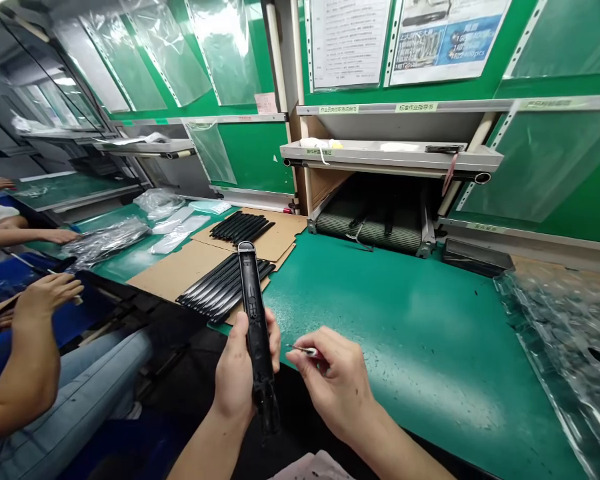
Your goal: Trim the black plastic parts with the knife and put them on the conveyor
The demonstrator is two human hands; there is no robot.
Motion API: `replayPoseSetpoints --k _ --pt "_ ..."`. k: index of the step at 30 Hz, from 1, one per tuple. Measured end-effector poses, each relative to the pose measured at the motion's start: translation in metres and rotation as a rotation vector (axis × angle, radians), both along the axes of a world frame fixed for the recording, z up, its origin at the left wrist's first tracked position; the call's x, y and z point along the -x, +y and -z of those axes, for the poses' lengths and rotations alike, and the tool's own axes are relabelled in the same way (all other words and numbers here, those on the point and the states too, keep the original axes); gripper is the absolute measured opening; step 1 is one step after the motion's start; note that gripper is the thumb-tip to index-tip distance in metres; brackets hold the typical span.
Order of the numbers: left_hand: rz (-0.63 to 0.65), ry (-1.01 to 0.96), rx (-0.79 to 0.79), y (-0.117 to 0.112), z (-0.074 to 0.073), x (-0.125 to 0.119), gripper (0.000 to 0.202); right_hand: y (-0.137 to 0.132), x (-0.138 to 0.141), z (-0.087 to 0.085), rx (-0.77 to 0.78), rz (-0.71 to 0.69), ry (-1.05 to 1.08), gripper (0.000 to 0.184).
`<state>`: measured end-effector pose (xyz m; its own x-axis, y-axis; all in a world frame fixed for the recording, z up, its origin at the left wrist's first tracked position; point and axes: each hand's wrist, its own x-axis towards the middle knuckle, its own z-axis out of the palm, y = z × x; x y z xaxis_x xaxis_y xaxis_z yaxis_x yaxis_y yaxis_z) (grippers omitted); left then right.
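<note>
So a long, narrow black plastic housing (255, 320) is gripped upright in the left hand (240, 377), fingers wrapped shut around its lower half, with the rounded metal-edged tip pointed away toward the bench. Just right of that housing, a small thin silvery pin-like part (303, 349) is pinched between thumb and forefinger of the right hand (335, 387), its tip aimed at the housing's side but not touching yet. Looks like a fitting or poking step is in hand; for the next move the pin would probably need to be lined up with some spot on the housing's edge, which can't be made out here. Beyond the housing, a fanned stack of similar black strips (225, 287) is laid on brown cardboard sheets (180, 270) over the green bench mat (405, 333). Left of the housing, another person's hand (45, 293) is seen at the neighbouring spot, and farther back a ribbed conveyor belt (375, 230) sits under the grey shelf (390, 157).
</note>
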<state>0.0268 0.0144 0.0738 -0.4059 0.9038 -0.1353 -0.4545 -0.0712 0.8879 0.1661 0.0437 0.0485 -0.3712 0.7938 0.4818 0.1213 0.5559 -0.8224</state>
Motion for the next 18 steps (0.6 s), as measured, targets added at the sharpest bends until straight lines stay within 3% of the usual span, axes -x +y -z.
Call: replayPoseSetpoints --k 4,11,14,18 --pt "0.019 -0.133 0.026 0.001 0.004 -0.007 0.040 -0.001 0.006 -0.007 -0.059 -0.035 0.056 0.011" --pt "0.049 -0.247 0.078 -0.004 0.005 -0.011 0.045 0.002 0.015 -0.007 0.011 0.016 0.083 0.009" --pt "0.052 -0.180 0.085 -0.005 0.010 -0.012 0.048 0.005 0.016 -0.007 -0.014 0.049 0.075 0.009" --pt "-0.012 0.075 0.059 -0.009 0.023 -0.014 0.045 0.003 0.024 -0.003 -0.166 0.185 0.040 0.015"
